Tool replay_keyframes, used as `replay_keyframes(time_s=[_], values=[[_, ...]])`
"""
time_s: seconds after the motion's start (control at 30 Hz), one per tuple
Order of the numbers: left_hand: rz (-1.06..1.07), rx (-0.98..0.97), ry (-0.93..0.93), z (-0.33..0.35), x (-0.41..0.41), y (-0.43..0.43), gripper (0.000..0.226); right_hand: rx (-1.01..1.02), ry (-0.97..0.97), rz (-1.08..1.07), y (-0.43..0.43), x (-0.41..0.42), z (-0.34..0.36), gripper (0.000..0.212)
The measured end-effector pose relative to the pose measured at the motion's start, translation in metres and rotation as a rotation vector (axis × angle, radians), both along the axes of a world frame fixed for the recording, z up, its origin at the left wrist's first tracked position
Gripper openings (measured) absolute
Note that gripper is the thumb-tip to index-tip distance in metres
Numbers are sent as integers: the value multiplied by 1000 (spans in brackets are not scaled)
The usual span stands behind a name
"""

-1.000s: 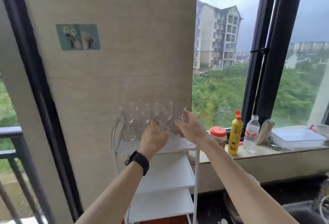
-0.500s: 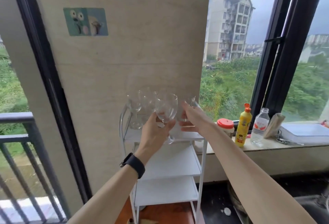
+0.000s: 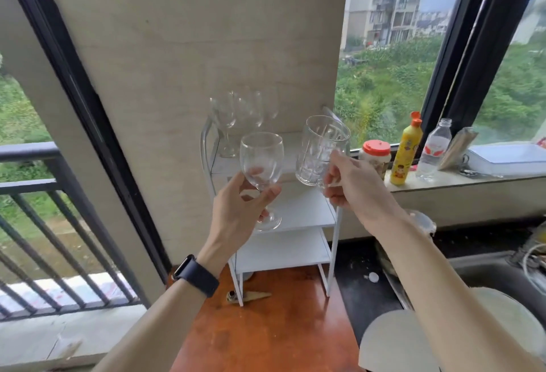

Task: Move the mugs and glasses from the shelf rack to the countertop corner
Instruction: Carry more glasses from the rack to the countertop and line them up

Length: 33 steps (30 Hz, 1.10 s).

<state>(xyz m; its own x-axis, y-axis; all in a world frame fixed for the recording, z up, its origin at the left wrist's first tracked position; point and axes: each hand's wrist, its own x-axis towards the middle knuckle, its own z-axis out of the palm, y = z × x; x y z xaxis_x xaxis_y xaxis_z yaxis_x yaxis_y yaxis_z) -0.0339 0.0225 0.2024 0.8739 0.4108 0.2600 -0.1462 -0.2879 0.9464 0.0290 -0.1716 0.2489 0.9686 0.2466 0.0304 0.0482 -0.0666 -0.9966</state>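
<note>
My left hand (image 3: 236, 212) grips a clear wine glass (image 3: 261, 159) by its stem, held upright in the air in front of the white shelf rack (image 3: 298, 212). My right hand (image 3: 351, 185) holds a clear glass mug (image 3: 320, 150) by its handle, lifted off the rack's top shelf and slightly tilted. Several more wine glasses (image 3: 239, 114) stand at the back left of the top shelf against the wall. The rack's lower shelves are bare.
The rack stands on a reddish-brown countertop (image 3: 266, 330). On the window sill to the right are a red-lidded jar (image 3: 375, 153), a yellow bottle (image 3: 405, 150), a clear bottle (image 3: 432, 150) and a white box (image 3: 508, 159). A sink (image 3: 487, 277) and white lids lie lower right.
Both hands have pulled back from the top shelf toward me, the left carrying a wine glass, the right a glass mug. The view has tilted downward.
</note>
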Motion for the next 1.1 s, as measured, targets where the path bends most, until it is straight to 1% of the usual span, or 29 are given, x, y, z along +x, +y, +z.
replay_keyframes(time_s=[0.07, 0.23, 0.33, 0.4, 0.5, 0.6, 0.77, 0.83, 0.97, 1.1], values=[[-16, 11, 13, -10, -6, -9, 41, 8, 13, 8, -18, -25, -14, 44], [-77, 45, 27, -36, -17, -46, 42, -16, 90, -100, -76, -72, -68, 47], [-158, 79, 36, -56, -21, -86, 39, -56, 131, -182, -124, -100, -96, 44], [-248, 106, 67, -73, -25, -127, 34, -73, 149, -284, -168, -124, -113, 43], [-386, 115, 100, -94, -31, -192, 37, -132, 185, -418, -233, -162, -129, 44], [-551, 141, 121, -106, -47, -282, 35, -155, 224, -606, -315, -216, -140, 45], [-830, 74, 147, -110, -103, -449, 33, -204, 247, -909, -442, -329, -143, 47], [-943, 53, 159, -111, -130, -510, 33, -208, 247, -1015, -483, -373, -142, 47], [-1130, 86, 152, -110, -187, -620, 35, -182, 248, -1201, -555, -457, -141, 45], [-1302, 131, 151, -103, -235, -715, 32, -160, 235, -1358, -619, -517, -141, 45]])
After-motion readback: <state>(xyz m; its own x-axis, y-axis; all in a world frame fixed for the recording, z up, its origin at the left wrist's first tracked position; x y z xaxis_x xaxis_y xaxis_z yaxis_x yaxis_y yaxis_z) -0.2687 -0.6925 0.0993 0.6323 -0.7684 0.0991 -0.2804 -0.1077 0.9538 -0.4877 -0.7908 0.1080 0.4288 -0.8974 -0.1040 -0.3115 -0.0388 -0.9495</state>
